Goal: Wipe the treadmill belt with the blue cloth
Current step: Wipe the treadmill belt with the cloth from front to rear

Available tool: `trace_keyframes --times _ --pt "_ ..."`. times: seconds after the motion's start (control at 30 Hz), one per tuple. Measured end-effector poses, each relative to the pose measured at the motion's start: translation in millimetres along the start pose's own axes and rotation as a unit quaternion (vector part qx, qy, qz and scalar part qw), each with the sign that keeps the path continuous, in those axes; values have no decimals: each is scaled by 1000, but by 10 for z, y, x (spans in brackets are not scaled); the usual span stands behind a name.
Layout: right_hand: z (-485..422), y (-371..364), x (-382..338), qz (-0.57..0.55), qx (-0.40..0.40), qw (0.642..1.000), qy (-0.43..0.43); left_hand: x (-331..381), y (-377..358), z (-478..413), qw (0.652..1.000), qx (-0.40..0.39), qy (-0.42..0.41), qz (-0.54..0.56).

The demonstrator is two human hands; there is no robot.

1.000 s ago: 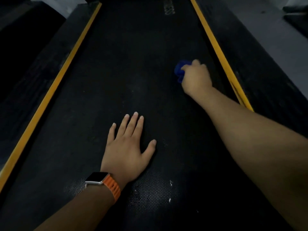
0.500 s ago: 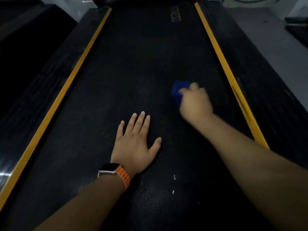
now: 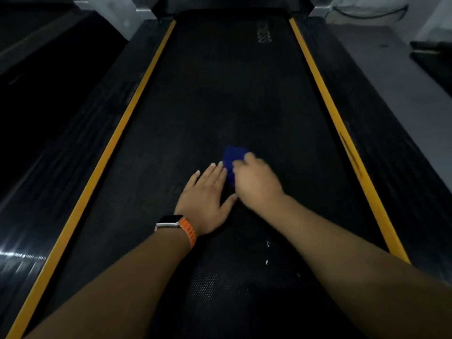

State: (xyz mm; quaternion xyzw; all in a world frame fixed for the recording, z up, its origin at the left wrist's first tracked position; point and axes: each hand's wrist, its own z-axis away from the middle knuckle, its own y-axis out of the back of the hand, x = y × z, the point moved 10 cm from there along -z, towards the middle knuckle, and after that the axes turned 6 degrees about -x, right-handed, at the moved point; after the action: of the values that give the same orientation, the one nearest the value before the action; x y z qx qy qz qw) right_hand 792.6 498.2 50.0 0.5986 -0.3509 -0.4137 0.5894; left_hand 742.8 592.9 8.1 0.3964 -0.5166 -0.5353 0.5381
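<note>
The black treadmill belt (image 3: 220, 94) runs away from me between two yellow stripes. My right hand (image 3: 256, 182) presses a small blue cloth (image 3: 233, 157) onto the middle of the belt; the cloth sticks out past my fingers and is partly hidden under them. My left hand (image 3: 204, 194) lies flat on the belt with its fingers spread, holding nothing, right beside the right hand and almost touching the cloth. An orange-strapped watch (image 3: 178, 226) sits on my left wrist.
Yellow stripes (image 3: 117, 133) (image 3: 327, 104) border the belt, with black side rails (image 3: 391, 155) outside them. Grey floor (image 3: 403, 81) lies to the right, and another dark machine (image 3: 36, 81) to the left. White specks (image 3: 267, 253) dot the near belt.
My right hand has dragged the blue cloth from near the right yellow stripe toward me and leftward, ending next to my left hand. The left hand stayed flat on the belt.
</note>
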Motion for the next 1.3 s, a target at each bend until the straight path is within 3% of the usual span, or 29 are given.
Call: trace_keyframes --times 0.07,0.1,0.23,0.3,0.37,0.43,0.5,0.53,0.6,0.7,0.77,0.93,1.0,1.1,1.17,1.23,1.3 --pt "26 30 -92 11 -3 996 83 -352 85 50 999 27 25 8" --pt "-13 67 83 26 4 996 82 -559 112 82 998 34 54 14" --pt "-220 218 1061 14 60 994 -86 -854 87 139 993 16 112 9" --pt "-297 193 821 -23 75 993 -85 -825 67 96 994 15 112 7" --pt "-308 112 228 -78 65 995 -12 -827 61 104 993 23 112 3" --pt "-217 26 -388 -110 21 986 125 -848 58 117 993 27 114 -3" --pt "-287 14 -578 -73 9 973 217 -848 59 115 993 30 113 -4" --pt "-479 38 -486 -39 26 974 224 -842 61 112 993 32 111 -3" --pt "-1121 125 -80 9 60 987 152 -850 61 109 994 32 109 2" --pt "-1860 219 472 -42 89 995 -1 -846 66 115 994 27 108 6" --pt "-1880 180 370 -55 89 994 -19 -850 68 98 994 27 107 6" --pt "-800 -37 -440 -91 21 965 246 -841 52 108 994 23 109 -4" --pt "-979 3 -365 -39 30 960 276 -841 52 111 994 20 111 -9" --pt "-1762 214 182 -43 92 991 89 -834 53 107 994 18 110 5" --pt "-1855 235 247 -38 98 994 20 -840 59 98 994 21 111 5" --pt "-1543 131 -83 -55 69 993 82 -846 44 101 994 16 110 0" --pt "-925 27 -464 -101 38 973 206 -840 47 102 994 17 110 -6"
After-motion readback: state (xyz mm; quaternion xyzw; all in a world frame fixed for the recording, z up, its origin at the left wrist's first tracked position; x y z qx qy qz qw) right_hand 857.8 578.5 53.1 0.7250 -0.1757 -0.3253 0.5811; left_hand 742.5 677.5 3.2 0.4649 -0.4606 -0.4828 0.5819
